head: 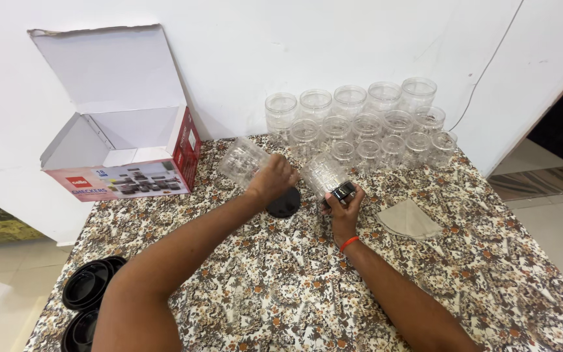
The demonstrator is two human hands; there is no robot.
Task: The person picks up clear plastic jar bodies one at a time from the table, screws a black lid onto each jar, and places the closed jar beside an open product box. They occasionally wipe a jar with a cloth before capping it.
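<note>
Table [281, 287], covered in a brown floral cloth, fills the lower and middle frame. An open cardboard box [122, 140] with its lid flipped up is seen at upper left, against the white wall. A cluster of clear plastic jars [360, 124], lidless, is lined up in rows at top centre, against the wall.

Left hand [272, 177] is closed around a clear jar [241, 160], which is held tilted just above the table, left of frame centre. Right hand [343, 207] is wrapped around the base of a second clear jar [324, 175], also tilted, at frame centre; a small black object [343, 191] is pinched between its fingers against that jar. What the object is cannot be told. An orange band is worn on the right wrist.

A round black lid [284, 203] lies flat on the table between the two hands, partly under the left one. A folded beige cloth [408, 220] is laid right of centre, near the right hand. Stacked black lids [89, 287] are seen at lower left, by the table edge.
</note>
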